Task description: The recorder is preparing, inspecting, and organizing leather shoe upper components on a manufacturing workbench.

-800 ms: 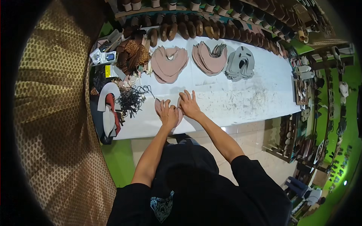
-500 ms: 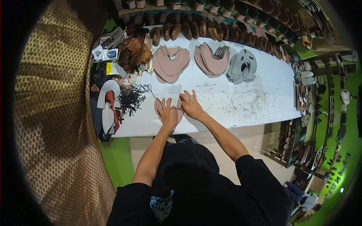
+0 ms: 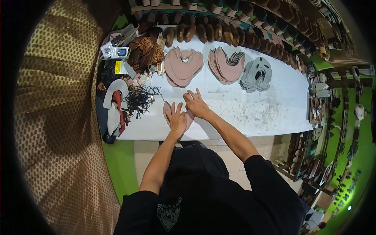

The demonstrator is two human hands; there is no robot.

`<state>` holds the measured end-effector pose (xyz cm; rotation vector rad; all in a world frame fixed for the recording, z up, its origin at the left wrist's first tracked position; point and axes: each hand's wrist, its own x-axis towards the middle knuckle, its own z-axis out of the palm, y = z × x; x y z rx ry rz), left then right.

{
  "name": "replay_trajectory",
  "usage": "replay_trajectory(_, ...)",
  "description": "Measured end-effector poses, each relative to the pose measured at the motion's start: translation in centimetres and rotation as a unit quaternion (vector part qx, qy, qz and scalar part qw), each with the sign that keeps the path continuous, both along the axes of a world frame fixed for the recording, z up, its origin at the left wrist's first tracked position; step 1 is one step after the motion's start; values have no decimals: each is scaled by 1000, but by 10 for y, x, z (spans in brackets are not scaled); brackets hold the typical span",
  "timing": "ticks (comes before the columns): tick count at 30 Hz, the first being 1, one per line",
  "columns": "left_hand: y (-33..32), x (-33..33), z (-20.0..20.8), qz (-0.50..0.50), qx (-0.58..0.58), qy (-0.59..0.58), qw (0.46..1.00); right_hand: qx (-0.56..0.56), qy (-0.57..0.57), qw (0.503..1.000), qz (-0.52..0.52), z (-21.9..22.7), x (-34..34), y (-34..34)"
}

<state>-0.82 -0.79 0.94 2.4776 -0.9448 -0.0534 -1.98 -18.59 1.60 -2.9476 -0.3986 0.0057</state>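
Spreading the left hand's [image 3: 178, 120] pressure evenly over the pink piece [image 3: 190, 119] would, I'd judge, hold it flat on the white tabletop [image 3: 250, 107], leaving the right hand [image 3: 196, 106] to make small, careful adjustments at the edge without dragging it. From where I stand, the piece lies beneath the left hand, showing on both sides of it, its right part just beside the right hand. The left fingers are splayed, the right ones partly bent; whether either hand is actually pinching anything, I can't tell.
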Motion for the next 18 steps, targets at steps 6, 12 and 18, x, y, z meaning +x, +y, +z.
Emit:
replay_trajectory(6,3,4,5,-8,13,8,1000,-8,24,999,-23,0,0,3)
replay_trajectory(12,8,5,-7,-93,19,-56,994,2,-8,998,-58,-4,-9,4)
replay_trajectory(18,7,7,-10,-95,39,-49,993,10,13,997,-82,-3,-12,-8)
